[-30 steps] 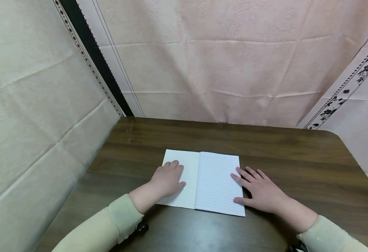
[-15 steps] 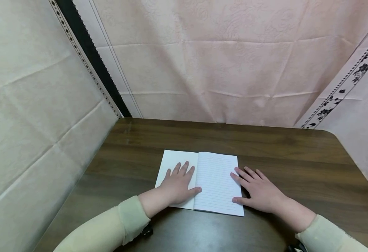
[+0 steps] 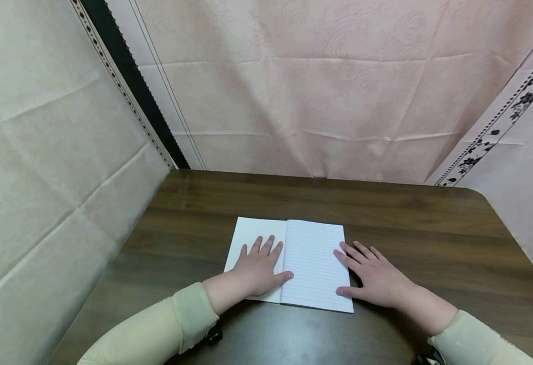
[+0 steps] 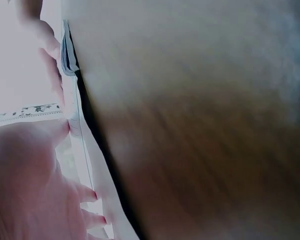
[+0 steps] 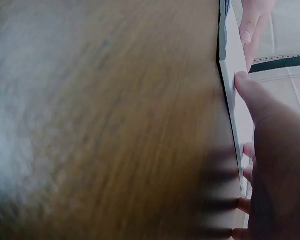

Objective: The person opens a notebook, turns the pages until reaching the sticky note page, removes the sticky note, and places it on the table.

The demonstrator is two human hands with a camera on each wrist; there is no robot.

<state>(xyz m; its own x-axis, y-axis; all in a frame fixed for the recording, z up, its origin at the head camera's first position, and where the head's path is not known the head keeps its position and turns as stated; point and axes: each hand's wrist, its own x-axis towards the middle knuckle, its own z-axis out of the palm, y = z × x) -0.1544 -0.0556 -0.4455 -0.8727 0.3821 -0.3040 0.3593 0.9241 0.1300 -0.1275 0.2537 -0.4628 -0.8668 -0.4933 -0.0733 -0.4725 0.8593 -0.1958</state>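
Observation:
An open notebook lies flat on the wooden table, with a blank left page and a lined right page. My left hand rests on the left page, fingers spread, its thumb reaching across the fold onto the lined page. Over the notebook's right edge lies my right hand, with its thumb and nearest fingertips on the lined page and the other fingers beyond the edge. In the left wrist view the left hand touches the paper with its fingertips. The right wrist view has the right thumb on the page near the notebook's corner.
The dark wooden table extends around the notebook, its back edge meeting a pale patterned cloth. Another cloth hangs along the left side, and a floral-bordered cloth hangs on the right. Each wrist carries a small black device.
My left hand has shifted right across the left page, its fingers spreading and its thumb passing over the fold. The right hand has stayed in place on the notebook's edge.

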